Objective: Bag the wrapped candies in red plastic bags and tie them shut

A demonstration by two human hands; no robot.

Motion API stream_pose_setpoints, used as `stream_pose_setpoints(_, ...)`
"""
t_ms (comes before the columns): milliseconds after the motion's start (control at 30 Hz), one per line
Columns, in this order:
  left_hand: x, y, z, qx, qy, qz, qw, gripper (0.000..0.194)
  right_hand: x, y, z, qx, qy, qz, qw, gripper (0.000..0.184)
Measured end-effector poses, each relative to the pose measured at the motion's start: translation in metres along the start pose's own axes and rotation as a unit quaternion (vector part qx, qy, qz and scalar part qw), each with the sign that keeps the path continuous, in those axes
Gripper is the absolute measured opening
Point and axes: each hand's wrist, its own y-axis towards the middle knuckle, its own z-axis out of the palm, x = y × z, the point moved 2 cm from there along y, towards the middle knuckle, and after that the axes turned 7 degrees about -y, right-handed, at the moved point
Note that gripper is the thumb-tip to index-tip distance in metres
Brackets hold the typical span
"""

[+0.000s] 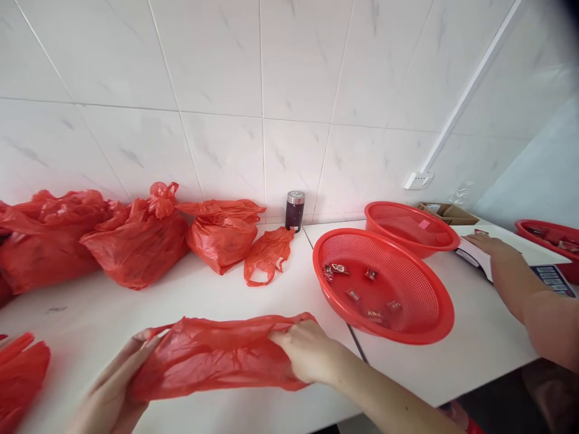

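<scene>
A red plastic bag [226, 352] stretches sideways between my two hands, just above the white table at the front. My left hand [118, 380] is closed on the bag's left end, thumb on top. At the right end my right hand [304, 352] grips the bag, its fingertips hidden in the folds of the plastic. No contents can be made out through the thin film. Close to my right hand stands a red perforated basket [429, 307] with several small wrapped packets [353, 295] on its bottom.
Filled red bags [138, 247] line the wall at left. A flat red bag [269, 253] lies near a dark tumbler [295, 212]. Behind the near basket sits another red basket [411, 226]. At right, another person's hand [488, 244] rests on a white scale [520, 253].
</scene>
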Motion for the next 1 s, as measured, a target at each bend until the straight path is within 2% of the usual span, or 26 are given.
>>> stream_pose_setpoints(67, -0.009, 0.004, -0.006, 0.001, 0.161, 0.079, 0.984, 0.049, -0.001, -0.008, -0.008, -0.002, -0.018, 0.019, 1.000, 0.041)
stream_pose_setpoints(100, -0.011, 0.000, -0.003, -0.004, 0.249, 0.148, 0.957, 0.060, 0.001, -0.009, -0.012, -0.005, -0.031, 0.032, 0.999, 0.035)
stream_pose_setpoints(133, -0.012, -0.007, 0.003, -0.019, 0.326, 0.237, 0.915, 0.064, 0.004, -0.008, -0.016, -0.004, -0.045, 0.045, 0.998, 0.028)
stream_pose_setpoints(167, -0.012, -0.018, 0.012, -0.036, 0.382, 0.338, 0.859, 0.059, 0.009, -0.005, -0.019, 0.006, -0.060, 0.056, 0.997, 0.022)
stream_pose_setpoints(233, -0.004, -0.045, 0.036, -0.028, 0.445, 0.516, 0.731, 0.031, 0.019, 0.004, -0.020, 0.041, -0.087, 0.065, 0.993, 0.017)
stream_pose_setpoints(267, 0.004, -0.056, 0.048, -0.001, 0.477, 0.567, 0.671, 0.017, 0.024, 0.009, -0.019, 0.055, -0.095, 0.060, 0.992, 0.016)
stream_pose_setpoints(300, 0.015, -0.063, 0.059, 0.040, 0.519, 0.584, 0.623, 0.013, 0.028, 0.013, -0.016, 0.053, -0.096, 0.047, 0.993, 0.016)
stream_pose_setpoints(367, 0.038, -0.060, 0.071, 0.085, 0.630, 0.538, 0.553, 0.018, 0.034, 0.017, -0.008, -0.003, -0.088, 0.004, 0.996, 0.017)
stream_pose_setpoints(433, 0.055, -0.040, 0.067, 0.064, 0.734, 0.448, 0.506, 0.025, 0.036, 0.014, 0.002, -0.044, -0.066, -0.048, 0.996, 0.024)
stream_pose_setpoints(467, 0.059, -0.027, 0.060, 0.045, 0.768, 0.408, 0.491, 0.029, 0.034, 0.011, 0.007, -0.036, -0.048, -0.063, 0.996, 0.033)
stream_pose_setpoints(533, 0.057, 0.000, 0.040, 0.013, 0.806, 0.362, 0.469, 0.034, 0.030, 0.002, 0.013, 0.026, -0.015, -0.065, 0.997, 0.055)
stream_pose_setpoints(600, 0.044, 0.020, 0.021, -0.016, 0.817, 0.347, 0.459, 0.035, 0.025, -0.006, 0.010, 0.088, -0.009, -0.042, 0.995, 0.062)
stream_pose_setpoints(667, 0.030, 0.032, 0.010, -0.020, 0.816, 0.333, 0.473, 0.036, 0.021, -0.011, -0.002, 0.128, -0.035, -0.015, 0.991, 0.050)
stream_pose_setpoints(733, 0.020, 0.035, 0.009, 0.008, 0.804, 0.307, 0.510, 0.040, 0.019, -0.014, -0.017, 0.157, -0.038, -0.009, 0.987, 0.039)
stream_pose_setpoints(800, 0.018, 0.031, 0.016, 0.056, 0.788, 0.277, 0.547, 0.046, 0.020, -0.012, -0.029, 0.122, -0.008, -0.043, 0.992, 0.037)
stream_pose_setpoints(867, 0.020, 0.024, 0.028, 0.117, 0.772, 0.254, 0.571, 0.057, 0.022, -0.008, -0.036, 0.025, 0.017, -0.111, 0.993, 0.038)
stream_pose_setpoints(933, 0.025, 0.016, 0.038, 0.195, 0.750, 0.235, 0.587, 0.072, 0.025, -0.003, -0.035, -0.063, 0.000, -0.168, 0.984, 0.037)
stream_pose_setpoints(967, 0.026, 0.013, 0.042, 0.232, 0.737, 0.222, 0.595, 0.076, 0.025, 0.001, -0.032, -0.077, -0.026, -0.172, 0.982, 0.038)
stream_pose_setpoints(1000, 0.027, 0.012, 0.045, 0.258, 0.726, 0.206, 0.604, 0.078, 0.023, 0.005, -0.027, -0.066, -0.061, -0.151, 0.984, 0.041)
